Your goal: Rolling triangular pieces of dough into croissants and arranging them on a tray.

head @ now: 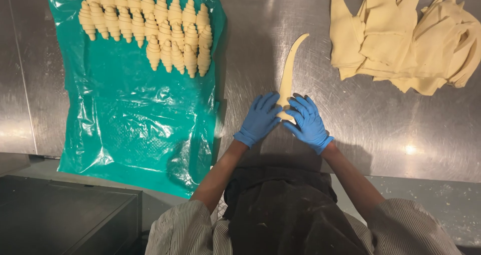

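A long, thin triangle of pale dough (289, 69) lies on the steel table (250, 44), its tip curving away toward the far side. Its wide near end sits between my two blue-gloved hands. My left hand (260, 118) rests flat with fingers on the left of that end. My right hand (306, 122) presses on the right side, fingers spread over the dough's base. Part of the base is hidden under my fingers.
A green plastic sheet (135, 119) covers the table's left side, with several rows of rolled raw croissants (150, 27) at its far end. A pile of cut dough triangles (406, 34) lies at the far right. A dark bin or counter (65, 220) stands near left.
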